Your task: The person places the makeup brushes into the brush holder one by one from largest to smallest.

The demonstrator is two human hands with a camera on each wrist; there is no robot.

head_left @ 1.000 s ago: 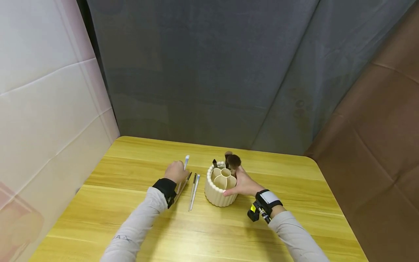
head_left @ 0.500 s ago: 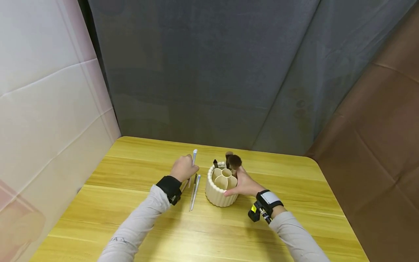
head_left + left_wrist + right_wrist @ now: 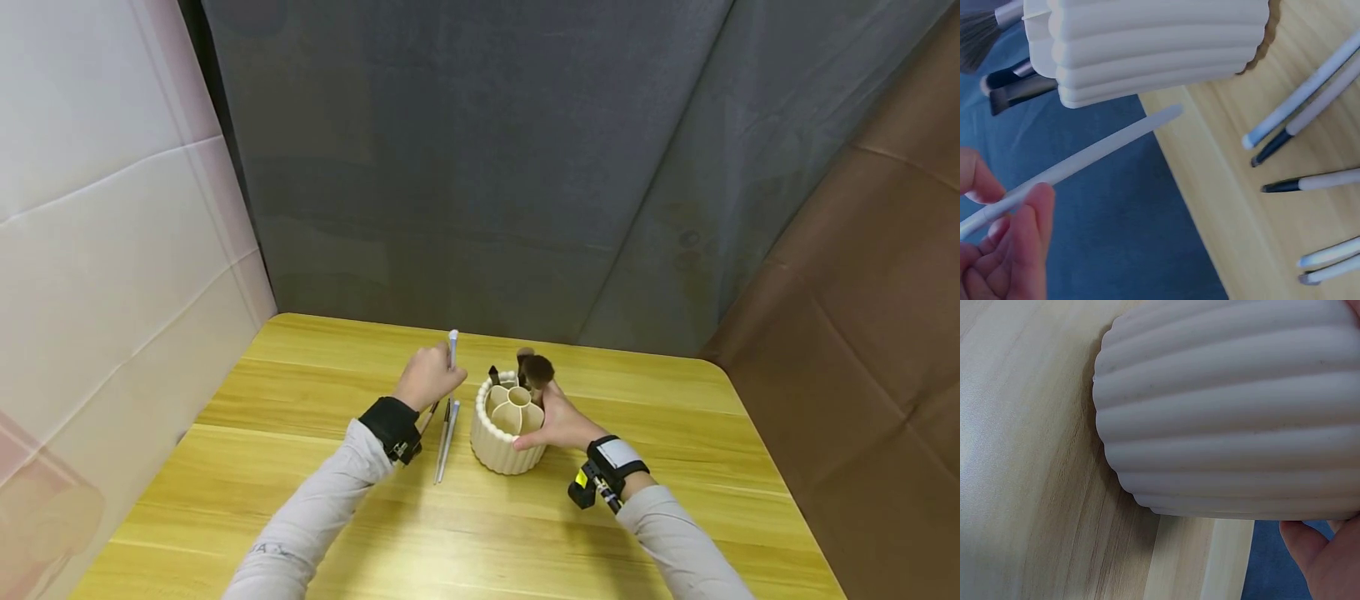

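A: What stays hidden or hard to read?

B: The left hand covers most of the slim white brush; from the head camera only its pale upper end shows above the knuckles. In the left wrist view the fingers pinch its smooth, straight stem, and the bristle end is cut off at the frame edge. The right hand wraps the far side of the ribbed holder, so that wall is out of sight, and the right wrist view shows little beyond ribs and a fingertip.

A: And the shapes and surfaces?

B: The holder is cream, matte, round, fluted down its sides, with a beaded rim and petal-shaped compartments around a central tube. Dark fluffy brush heads stand in its back compartments. Thin pale-handled brushes lie flat on the glossy, yellow wood-grain worktop, just left of the holder. The held brush hangs above them, near the holder's rim.
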